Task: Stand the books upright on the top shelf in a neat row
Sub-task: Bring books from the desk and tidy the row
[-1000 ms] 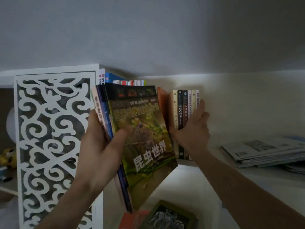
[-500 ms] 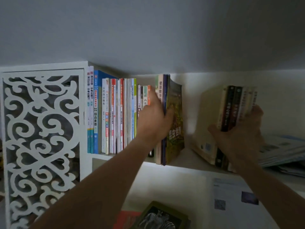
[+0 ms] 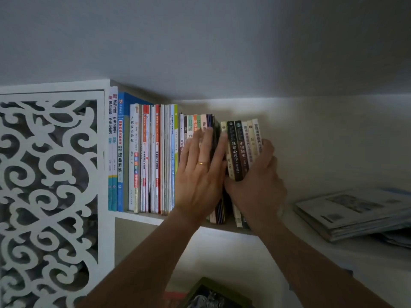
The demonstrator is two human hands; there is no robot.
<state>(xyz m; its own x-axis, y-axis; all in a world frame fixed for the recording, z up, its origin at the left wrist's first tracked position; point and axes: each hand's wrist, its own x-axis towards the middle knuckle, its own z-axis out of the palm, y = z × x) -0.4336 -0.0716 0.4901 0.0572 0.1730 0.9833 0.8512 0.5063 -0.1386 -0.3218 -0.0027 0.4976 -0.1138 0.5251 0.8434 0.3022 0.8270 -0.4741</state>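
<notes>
— Black and cream spines first: that small clutch of paperbacks point(image 3: 241, 147) stands upright on the top shelf point(image 3: 142, 216), at the right end of the row, touching the thin books next to it or very nearly so; a dark sliver between them may only be shadow.

— And the hands?

— The right hand point(image 3: 255, 185) has its grip curled round that clutch, thumb on the near side, fingers wrapped over the far spines. The left hand point(image 3: 200, 172) lies flat with straight fingers against the spines of the thin books point(image 3: 205, 130), pressing them back; a gold ring point(image 3: 202, 163) shows on one finger.

— How far along would you say?

— Nearly there, I'd judge. The taller books point(image 3: 142, 156) on the left run upright from the shelf's end, and the row reads continuous up to the hands. What seems left is squaring the last group tight against the others and letting go without anything tipping. Whether the flat pile of papers point(image 3: 355, 214) further right counts as books to stand, I can't tell.

— Surroundings?

— A white fretwork panel point(image 3: 49, 185) closes the left side, a grey ceiling hangs close above, and a zebra-cover book point(image 3: 209, 298) lies lower down.
</notes>
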